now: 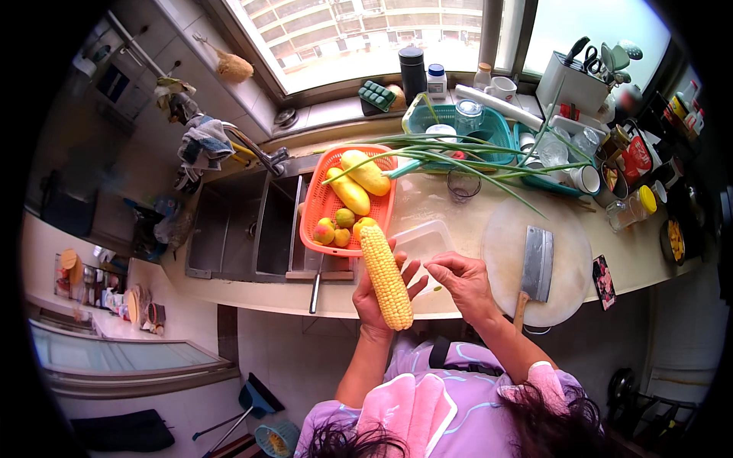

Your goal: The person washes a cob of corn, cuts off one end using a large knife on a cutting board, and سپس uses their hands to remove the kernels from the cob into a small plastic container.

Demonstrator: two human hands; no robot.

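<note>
At the counter (439,197), a corn cob (386,276) partly hides the left hand (368,304).
Its fingers grip the cob; the right hand (464,284) pinches narrowly, contents unclear.

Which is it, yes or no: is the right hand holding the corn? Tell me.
No, only the left hand holds the corn.

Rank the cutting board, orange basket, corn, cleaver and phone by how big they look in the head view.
1. Cutting board
2. Orange basket
3. Corn and cleaver: unsure, since they look close and the corn is held nearer the camera
4. Phone
</note>
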